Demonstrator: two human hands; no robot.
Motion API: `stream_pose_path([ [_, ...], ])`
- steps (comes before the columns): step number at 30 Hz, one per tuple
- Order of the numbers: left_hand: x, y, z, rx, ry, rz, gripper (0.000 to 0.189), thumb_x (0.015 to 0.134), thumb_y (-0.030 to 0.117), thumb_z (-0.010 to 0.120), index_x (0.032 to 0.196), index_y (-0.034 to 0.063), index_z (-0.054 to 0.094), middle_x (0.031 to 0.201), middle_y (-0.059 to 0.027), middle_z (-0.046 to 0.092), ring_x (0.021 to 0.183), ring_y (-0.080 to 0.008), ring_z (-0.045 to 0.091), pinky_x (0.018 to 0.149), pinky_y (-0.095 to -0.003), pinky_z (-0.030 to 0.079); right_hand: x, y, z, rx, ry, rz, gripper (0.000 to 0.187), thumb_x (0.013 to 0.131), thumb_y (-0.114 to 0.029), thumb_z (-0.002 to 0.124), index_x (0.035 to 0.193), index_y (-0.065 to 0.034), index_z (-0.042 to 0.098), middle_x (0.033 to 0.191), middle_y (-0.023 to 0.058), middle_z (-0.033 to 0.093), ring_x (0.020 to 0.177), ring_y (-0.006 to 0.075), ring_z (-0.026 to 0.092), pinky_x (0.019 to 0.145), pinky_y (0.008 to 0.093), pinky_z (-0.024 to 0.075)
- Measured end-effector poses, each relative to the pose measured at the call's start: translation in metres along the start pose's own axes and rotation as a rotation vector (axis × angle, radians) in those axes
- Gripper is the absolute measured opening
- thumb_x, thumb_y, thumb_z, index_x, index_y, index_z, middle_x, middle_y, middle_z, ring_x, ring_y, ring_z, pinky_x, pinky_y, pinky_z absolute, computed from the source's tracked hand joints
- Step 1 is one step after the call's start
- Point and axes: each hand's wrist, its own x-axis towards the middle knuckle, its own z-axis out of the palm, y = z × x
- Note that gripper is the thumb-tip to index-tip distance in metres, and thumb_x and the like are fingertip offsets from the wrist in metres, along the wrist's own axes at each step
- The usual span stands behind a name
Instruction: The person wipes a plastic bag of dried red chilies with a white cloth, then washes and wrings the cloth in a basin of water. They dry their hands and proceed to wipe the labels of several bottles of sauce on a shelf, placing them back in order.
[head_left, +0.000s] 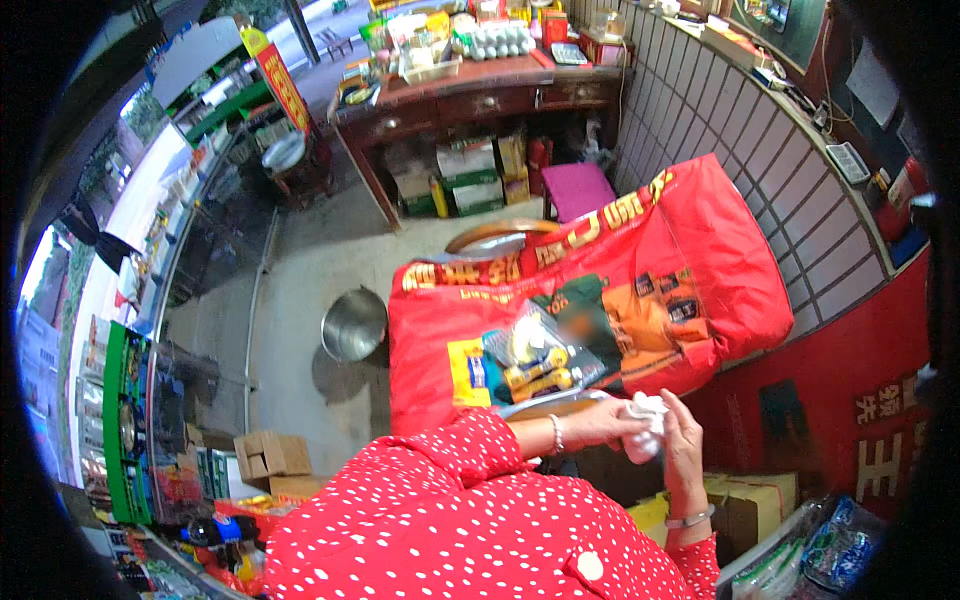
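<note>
My left hand, with a beaded bracelet at the wrist, grips a crumpled white tissue. Close against the tissue's right side is my right hand, fingers raised, a metal bangle on its wrist. Whether the right fingers grip the tissue too is not plain. Just beyond both hands, a big red printed fabric cover lies over a table, with pictures of food packets on it. A curved wooden rim shows at its near edge, left of my hands.
A metal bucket stands on the floor to the left. Beyond the cover are a purple-topped stool and a wooden desk holding eggs and packets. Cardboard boxes sit at lower left, a yellow carton at lower right. A tiled wall bounds the right.
</note>
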Motion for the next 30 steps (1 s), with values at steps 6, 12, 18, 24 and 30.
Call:
stream_pose_path([
  [6,-0.004,-0.037,-0.01,0.095,0.007,-0.017,0.03,0.086,0.034,0.052,0.099,0.0072,0.053,0.079,0.0029,0.056,0.068,-0.0059,0.051,0.055,-0.0218,0.043,-0.018,0.014,0.014,0.161,-0.038,0.211,0.041,0.084,-0.012,0.054,0.12,0.0045,0.042,0.107,0.0119,0.055,0.091,0.0188,0.058,0.075,0.0298,0.0506],
  [12,-0.024,-0.035,-0.03,0.341,0.03,0.108,0.029,0.078,0.029,0.06,0.097,0.007,0.053,0.079,-0.0035,0.059,0.064,-0.0119,0.056,0.055,-0.0271,0.046,-0.03,0.04,0.045,0.053,0.098,0.28,0.044,0.076,0.001,0.057,0.117,0.0028,0.042,0.103,0.0115,0.054,0.085,0.0183,0.059,0.066,0.0302,0.0542],
  [18,-0.105,-0.032,-0.092,-0.01,0.063,-0.208,0.027,0.077,0.023,0.061,0.096,0.0052,0.054,0.076,-0.0003,0.056,0.062,-0.0056,0.052,0.048,-0.0191,0.043,-0.02,0.092,0.098,0.154,0.032,0.478,0.024,0.08,-0.005,0.054,0.102,0.0044,0.053,0.085,0.0078,0.059,0.067,0.0116,0.058,0.055,0.024,0.0505],
  [24,-0.165,-0.065,-0.127,-0.206,0.314,0.066,0.034,0.08,0.015,0.061,0.111,0.0035,0.05,0.095,-0.0017,0.058,0.081,-0.0077,0.056,0.066,-0.0223,0.047,0.015,0.075,0.166,0.105,-0.326,0.682,0.031,0.083,-0.01,0.054,0.111,0.0018,0.049,0.083,0.0072,0.06,0.065,0.0118,0.058,0.058,0.0252,0.0501],
  [30,-0.208,-0.058,-0.132,0.148,0.569,0.061,0.045,0.07,0.014,0.068,0.109,0.0004,0.049,0.09,-0.006,0.059,0.079,-0.0105,0.056,0.067,-0.0251,0.047,0.05,0.096,0.205,-0.109,-0.553,0.577,0.028,0.072,0.004,0.053,0.1,0.004,0.051,0.086,0.0096,0.059,0.069,0.0166,0.059,0.061,0.028,0.0505],
])
